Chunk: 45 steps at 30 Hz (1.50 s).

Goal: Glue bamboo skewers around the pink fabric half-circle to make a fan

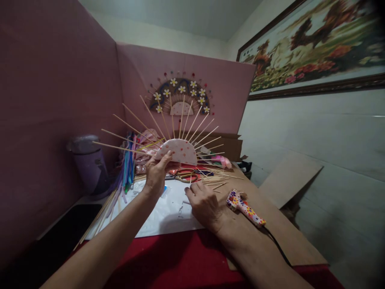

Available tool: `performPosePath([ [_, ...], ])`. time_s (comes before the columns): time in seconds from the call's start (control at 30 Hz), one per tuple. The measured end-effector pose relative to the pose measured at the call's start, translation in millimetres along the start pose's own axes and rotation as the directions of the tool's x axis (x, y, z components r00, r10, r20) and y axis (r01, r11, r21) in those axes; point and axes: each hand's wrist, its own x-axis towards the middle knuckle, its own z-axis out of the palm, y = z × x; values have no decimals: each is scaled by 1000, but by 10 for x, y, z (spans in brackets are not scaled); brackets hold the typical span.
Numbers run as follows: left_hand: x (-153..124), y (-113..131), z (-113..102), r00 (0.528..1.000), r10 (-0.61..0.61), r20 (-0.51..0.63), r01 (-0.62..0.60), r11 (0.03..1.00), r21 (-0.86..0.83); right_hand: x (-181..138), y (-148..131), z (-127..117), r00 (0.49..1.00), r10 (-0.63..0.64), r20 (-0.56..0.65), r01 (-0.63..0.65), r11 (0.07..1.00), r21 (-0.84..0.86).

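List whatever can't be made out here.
Head view:
- Right hand: the fingers curl under, so whether they pinch anything is hidden.
- Scissors: blades partly behind the left hand holding the skewer half-disc.
- Purple jar: dim, blurred.
- Painting: cut by the top edge.

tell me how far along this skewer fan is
Done: skewers already fan out all round the spotted half-disc. In hand: the left hand holds it up while the right hand rests by the loose skewers. Left, judging by the finished fan on the wall: dark bands and flowers, none here yet.
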Motion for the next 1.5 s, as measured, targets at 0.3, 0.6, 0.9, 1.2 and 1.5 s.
performPosePath([
  [0.3,24,-223,-131,994,-111,5,111,992,-60,2,20,133,991,60,123,-50,996,-78],
  [0.6,-32,-294,-387,989,-131,-68,127,991,-50,-5,-83,82,956,67,285,-65,998,-18],
  [0.9,-35,-225,-350,995,-2,-103,-2,999,-32,41,39,-129,876,30,481,-144,969,202],
  [1.2,-27,-217,-359,992,-7,-128,3,999,-36,-116,1462,5,603,544,584,-559,810,-178],
  [1.5,-98,-347,-361,971,-197,-137,194,980,-35,-251,1916,618,584,552,596,-618,778,-114],
])
